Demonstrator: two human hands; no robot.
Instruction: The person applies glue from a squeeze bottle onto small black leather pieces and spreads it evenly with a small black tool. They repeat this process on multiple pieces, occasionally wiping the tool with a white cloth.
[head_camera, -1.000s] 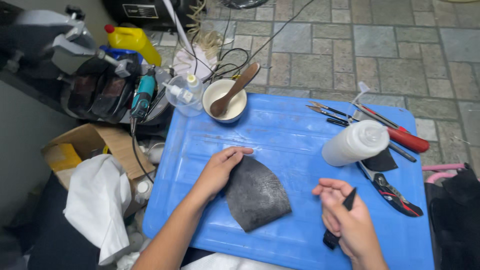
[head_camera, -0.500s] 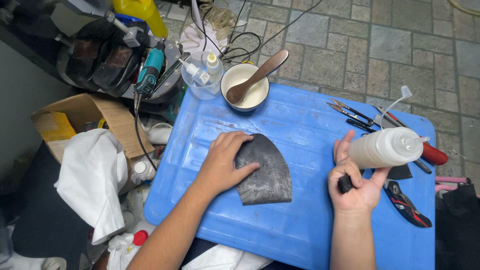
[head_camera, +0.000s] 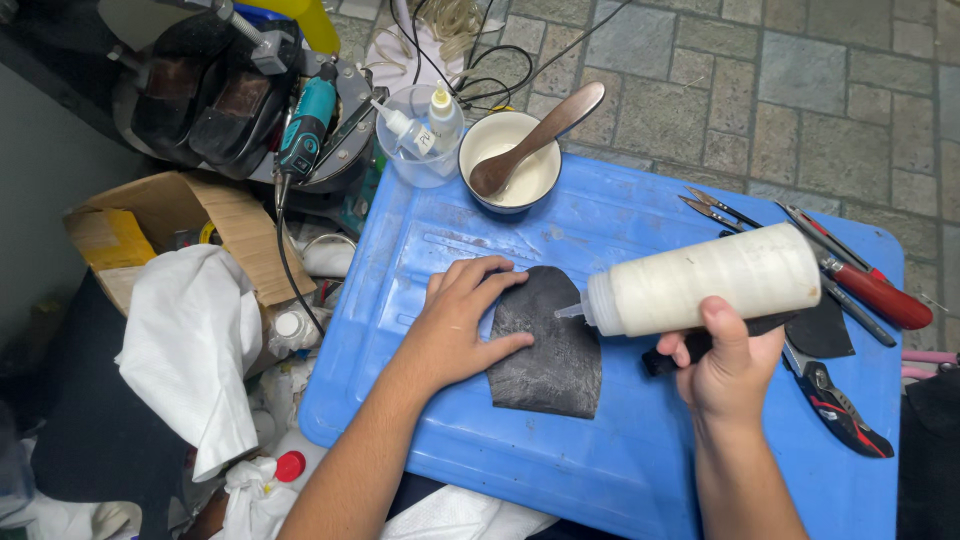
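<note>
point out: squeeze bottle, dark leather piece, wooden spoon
squeeze bottle (head_camera: 715, 278): head view, middle of its white body, held in the right hand.
dark leather piece (head_camera: 553, 345): head view, bare centre, beside the left hand.
wooden spoon (head_camera: 540, 133): head view, mid-handle, over the bowl's rim.

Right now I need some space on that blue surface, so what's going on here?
A person is working on the blue board. The left hand lies flat on a dark curved leather piece, pinning it down. The right hand holds a white squeeze bottle on its side, nozzle over the piece, together with a thin black tool. A bowl with a wooden spoon and hand tools sit along the far edge.
</note>
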